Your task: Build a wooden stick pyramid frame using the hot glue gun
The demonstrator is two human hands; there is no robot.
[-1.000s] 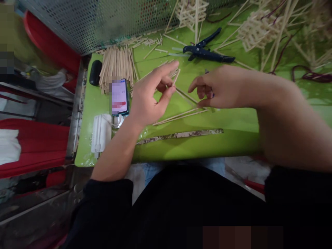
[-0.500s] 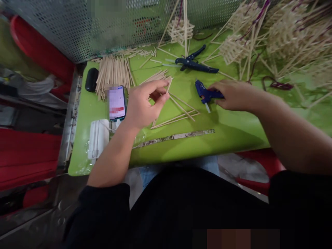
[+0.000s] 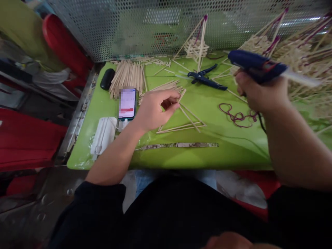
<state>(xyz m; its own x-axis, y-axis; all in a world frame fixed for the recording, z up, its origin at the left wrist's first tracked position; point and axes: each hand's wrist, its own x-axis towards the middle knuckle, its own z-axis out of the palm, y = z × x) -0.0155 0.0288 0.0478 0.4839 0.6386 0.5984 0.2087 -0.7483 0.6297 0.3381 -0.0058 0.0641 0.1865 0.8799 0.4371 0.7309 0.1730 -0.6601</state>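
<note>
My left hand (image 3: 157,109) is closed in a pinch around thin wooden sticks (image 3: 182,95), at the upper corner of an open frame of sticks (image 3: 192,121). Part of that frame is hidden behind the hand. Raised over the table on the right, my right hand (image 3: 269,95) grips a blue hot glue gun (image 3: 255,67), its nozzle end toward the left and a pale glue stick jutting from its back. A purple cord (image 3: 237,119) lies below and left of the gun. Dark-handled cutters (image 3: 207,79) rest beyond the frame.
On the green table (image 3: 168,157) are a stick bundle (image 3: 128,77), a phone (image 3: 127,103), a white power bank (image 3: 103,135), a black case (image 3: 107,79) and a patterned strip (image 3: 181,145). Woven stick pieces (image 3: 195,48) stand along the perforated metal panel (image 3: 116,34).
My right hand has lifted the glue gun off the table, up and to the right. My left hand keeps its pinch at the stick frame's corner. The view has shifted slightly.
</note>
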